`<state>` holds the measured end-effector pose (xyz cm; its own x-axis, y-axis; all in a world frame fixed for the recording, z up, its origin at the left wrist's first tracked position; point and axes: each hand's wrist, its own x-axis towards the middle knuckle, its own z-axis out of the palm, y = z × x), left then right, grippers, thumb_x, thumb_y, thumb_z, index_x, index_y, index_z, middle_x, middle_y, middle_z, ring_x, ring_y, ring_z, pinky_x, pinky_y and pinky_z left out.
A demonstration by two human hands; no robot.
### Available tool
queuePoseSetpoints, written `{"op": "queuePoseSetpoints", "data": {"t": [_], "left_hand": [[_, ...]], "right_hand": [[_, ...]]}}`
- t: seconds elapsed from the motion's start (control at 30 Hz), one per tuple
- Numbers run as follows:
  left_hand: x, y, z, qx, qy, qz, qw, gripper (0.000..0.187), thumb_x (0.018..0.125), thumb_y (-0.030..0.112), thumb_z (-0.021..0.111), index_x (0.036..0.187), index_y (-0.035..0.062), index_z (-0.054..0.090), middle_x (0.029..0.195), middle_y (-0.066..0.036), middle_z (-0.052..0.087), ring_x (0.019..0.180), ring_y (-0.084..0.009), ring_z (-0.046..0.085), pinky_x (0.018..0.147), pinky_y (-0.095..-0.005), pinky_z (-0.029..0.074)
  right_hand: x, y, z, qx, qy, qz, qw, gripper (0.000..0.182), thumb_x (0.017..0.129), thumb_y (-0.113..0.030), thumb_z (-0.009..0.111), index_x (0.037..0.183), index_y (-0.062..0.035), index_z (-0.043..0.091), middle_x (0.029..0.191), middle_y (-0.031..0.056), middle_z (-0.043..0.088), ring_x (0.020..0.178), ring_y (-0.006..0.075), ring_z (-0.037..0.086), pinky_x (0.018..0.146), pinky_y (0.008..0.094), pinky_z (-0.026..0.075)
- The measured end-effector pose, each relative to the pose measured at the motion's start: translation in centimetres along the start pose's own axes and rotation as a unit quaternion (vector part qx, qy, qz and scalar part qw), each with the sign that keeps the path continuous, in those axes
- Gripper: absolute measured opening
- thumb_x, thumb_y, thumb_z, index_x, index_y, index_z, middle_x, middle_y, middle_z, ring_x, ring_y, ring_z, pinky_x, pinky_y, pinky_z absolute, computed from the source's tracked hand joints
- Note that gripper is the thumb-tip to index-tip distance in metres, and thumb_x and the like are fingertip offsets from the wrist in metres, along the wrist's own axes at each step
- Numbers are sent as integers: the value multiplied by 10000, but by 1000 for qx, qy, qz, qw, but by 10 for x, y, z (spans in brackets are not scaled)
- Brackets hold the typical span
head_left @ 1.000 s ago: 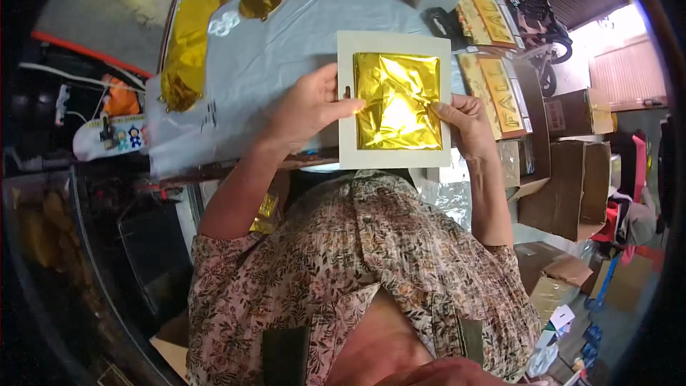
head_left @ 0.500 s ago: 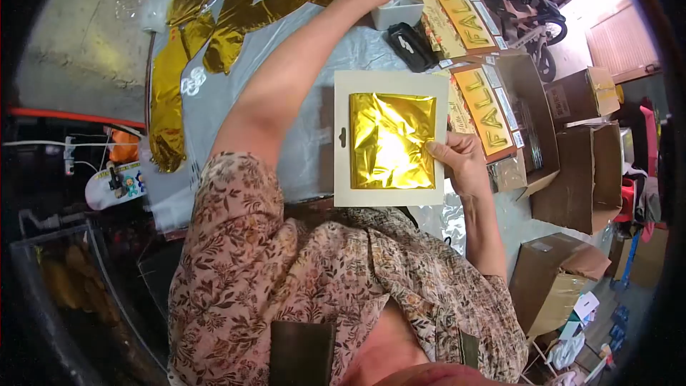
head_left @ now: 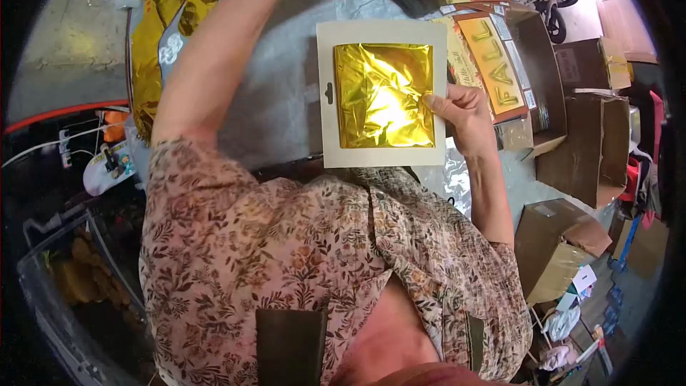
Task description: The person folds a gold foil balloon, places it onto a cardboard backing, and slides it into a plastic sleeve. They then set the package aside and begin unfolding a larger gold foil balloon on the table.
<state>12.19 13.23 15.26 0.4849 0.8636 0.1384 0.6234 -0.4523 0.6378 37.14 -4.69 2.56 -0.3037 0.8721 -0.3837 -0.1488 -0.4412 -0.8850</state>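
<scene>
Table: grey sheet (head_left: 286, 86), gold foil strips (head_left: 146, 43) far beyond my right hand (head_left: 464, 118).
Right hand: pinching white card (head_left: 382, 157), folded foil (head_left: 384, 96) centred, pressed under thumb.
Left hand: reaching out of frame, can't tell.
Progress: I judge foil placed, bagging left.

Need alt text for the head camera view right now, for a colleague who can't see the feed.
The right hand pinches a white card with folded gold foil on it, above a grey-covered table. The left arm reaches up out of frame, hand unseen. Gold FALL packs and cardboard boxes lie right.
</scene>
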Motion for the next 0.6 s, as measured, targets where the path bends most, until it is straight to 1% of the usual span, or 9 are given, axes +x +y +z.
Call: {"op": "queuePoseSetpoints", "data": {"t": [0.07, 0.1, 0.13, 0.2, 0.23, 0.27, 0.33, 0.57, 0.6], "left_hand": [[-62, 36, -2, 61, -16, 77, 995, 187, 898, 170, 680, 946, 27, 791, 764, -113, 749, 642, -198, 693, 597, -352, 565], [-57, 42, -8, 52, -150, -53, 986, 238, 960, 223, 664, 1033, 23, 772, 857, -104, 755, 746, -203, 717, 672, -348, 579], [-68, 36, -4, 55, -147, -57, 986, 238, 960, 223, 664, 1033, 23, 772, 857, -104, 755, 746, -203, 717, 672, -348, 579], [-101, 13, 15, 75, -35, 58, 995, 221, 860, 250, 727, 964, 61, 774, 863, -135, 734, 785, -291, 709, 732, -375, 544], [-110, 4, 18, 107, -44, 60, 991, 194, 867, 197, 721, 970, 40, 768, 869, -134, 728, 792, -294, 701, 727, -374, 535], [-118, 0, 21, 109, -40, 57, 992, 194, 867, 197, 721, 970, 40, 768, 869, -134, 728, 792, -294, 701, 727, -374, 535], [-130, -2, 23, 113, 1, 74, 991, 208, 856, 237, 688, 949, 77, 782, 861, -156, 728, 802, -344, 706, 750, -430, 554], [-178, -3, 17, 106, 46, 60, 992, 218, 890, 230, 690, 1000, 60, 773, 859, -162, 722, 805, -345, 702, 731, -433, 546], [-187, -4, 18, 104, 91, 85, 987, 211, 899, 217, 690, 1008, 57, 773, 885, -159, 727, 811, -338, 705, 730, -421, 551]], "right_hand": [[2, 0, 1, -6, -4, -2, 1000, 172, 900, -77, 744, 1015, 50, 755, 865, 83, 757, 667, 100, 669, 600, 241, 523], [2, 0, 4, -12, -6, -5, 1000, 175, 899, -75, 744, 1021, 51, 753, 865, 86, 756, 672, 104, 673, 607, 245, 529], [2, -1, 7, -3, -15, -10, 1000, 177, 900, -69, 743, 1023, 57, 750, 875, 94, 757, 690, 110, 681, 631, 247, 535], [3, -2, 12, 5, -27, -11, 1000, 177, 900, -67, 741, 1023, 60, 749, 886, 97, 758, 701, 112, 683, 644, 248, 538], [1, -1, 15, 16, -32, -10, 999, 177, 901, -65, 739, 1023, 62, 749, 897, 101, 759, 711, 114, 685, 658, 248, 540], [0, -1, 18, 14, -36, -10, 999, 177, 901, -65, 739, 1023, 62, 749, 897, 101, 759, 711, 114, 685, 658, 248, 540], [-2, 0, 23, 12, -51, -12, 999, 180, 903, -63, 733, 1030, 63, 748, 911, 108, 760, 727, 118, 691, 678, 251, 545], [-14, 3, 48, 6, -58, -26, 998, 192, 917, -86, 721, 1049, 52, 744, 920, 96, 756, 732, 113, 687, 693, 245, 543], [-15, 2, 51, 2, -63, -25, 998, 192, 917, -86, 721, 1049, 52, 744, 920, 96, 756, 732, 113, 687, 693, 245, 543]]}}
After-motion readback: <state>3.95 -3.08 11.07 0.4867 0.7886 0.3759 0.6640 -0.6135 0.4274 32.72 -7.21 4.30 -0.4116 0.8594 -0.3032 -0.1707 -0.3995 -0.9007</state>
